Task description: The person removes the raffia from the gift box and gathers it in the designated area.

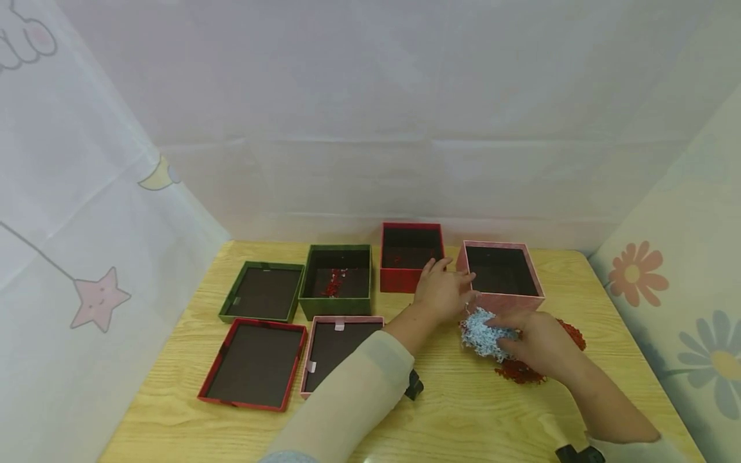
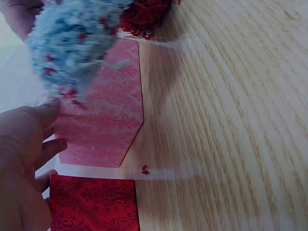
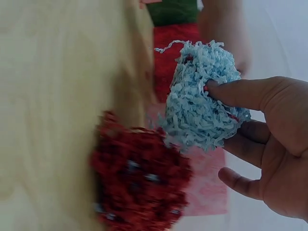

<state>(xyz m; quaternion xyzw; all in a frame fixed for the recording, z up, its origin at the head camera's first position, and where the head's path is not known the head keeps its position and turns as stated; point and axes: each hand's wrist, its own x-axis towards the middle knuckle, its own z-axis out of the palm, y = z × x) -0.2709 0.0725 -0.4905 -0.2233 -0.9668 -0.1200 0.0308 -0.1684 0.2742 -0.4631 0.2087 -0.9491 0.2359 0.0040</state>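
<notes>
Between thumb and fingers, my right hand (image 1: 541, 344) pinches a clump of light-blue shredded paper (image 3: 204, 98), flecked with a few red bits. A pile of red shredded paper (image 3: 142, 180) lies on the table below it. My left hand (image 1: 442, 292) has its fingers spread between the red box (image 1: 399, 280) and the pink box (image 1: 509, 302); in the left wrist view nothing is held in it. Both boxes stand without lids, and their dark insides show. Whether the left fingers touch either box I cannot tell.
An open green box (image 1: 336, 307) with red and white shreds inside stands left of the red box. Green lid (image 1: 260, 292), red lid (image 1: 251, 363) and pink lid (image 1: 336, 347) lie inside-up at the left. A patterned cloth (image 1: 370, 161) hangs behind the wooden table (image 1: 463, 418).
</notes>
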